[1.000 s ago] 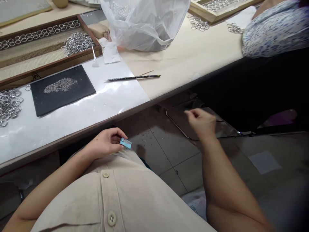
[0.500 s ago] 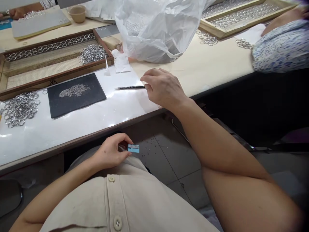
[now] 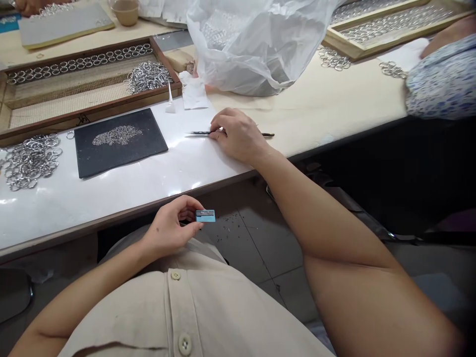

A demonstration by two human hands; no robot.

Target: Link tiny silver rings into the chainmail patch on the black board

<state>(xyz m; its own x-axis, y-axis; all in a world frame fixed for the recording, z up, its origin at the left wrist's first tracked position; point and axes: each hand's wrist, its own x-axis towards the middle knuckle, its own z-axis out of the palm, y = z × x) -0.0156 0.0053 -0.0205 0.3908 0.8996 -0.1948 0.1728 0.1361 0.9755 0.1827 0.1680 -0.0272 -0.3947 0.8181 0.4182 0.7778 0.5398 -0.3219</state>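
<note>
Near my lap, my left hand point(image 3: 174, 225) pinches a small blue sharpener point(image 3: 206, 216) between thumb and fingers. My right hand point(image 3: 238, 135) is on the table, thumb and fingertips closed on a thin dark pencil point(image 3: 199, 133) that lies along the white surface. One end of the pencil points left; the other shows beyond the back of the hand. Left of it lies a black mat point(image 3: 121, 161) with a heap of tiny metal pieces point(image 3: 118, 135).
A wooden frame tray point(image 3: 89, 115) holds metal rings at the back left; a loose pile of rings point(image 3: 31, 161) lies before it. A white plastic bag point(image 3: 256, 49) stands behind my right hand. Another person's sleeve point(image 3: 442, 79) and a second tray point(image 3: 359, 49) are at right.
My right hand has come down and closed on the pencil. My left hand, with the sharpener, has risen slightly. The view has shifted a little.
</note>
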